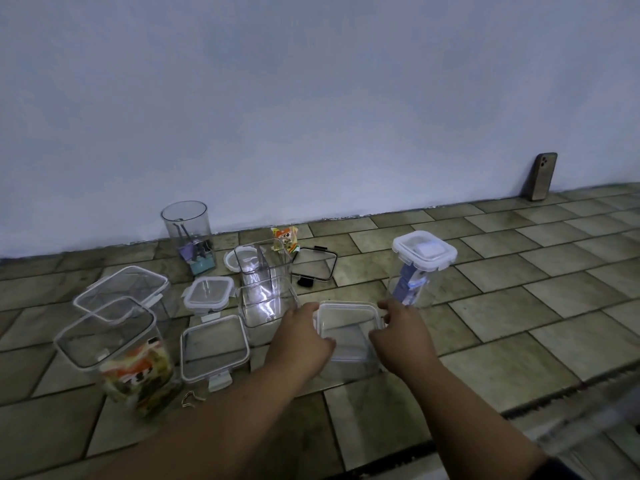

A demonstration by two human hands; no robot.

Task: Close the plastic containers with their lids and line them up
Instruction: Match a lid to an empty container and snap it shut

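Observation:
Both hands grip a clear square container with a white-rimmed lid [349,332] on the tiled floor. My left hand [300,341] holds its left edge, my right hand [401,336] its right edge. A tall lidded container [420,268] with a blue packet inside stands just behind the right hand. On the left stand a lidded container with snack packets [117,348], a lidded one behind it [123,289], a low lidded box [214,348] and a small lidded box [207,292]. Two open clear containers [265,292] stand at centre.
A round open jar [188,233] holding clips stands near the wall. A loose round lid [230,259], a black-rimmed lid [315,266] and a snack packet [285,239] lie behind the open containers. A phone [542,176] leans on the wall at right.

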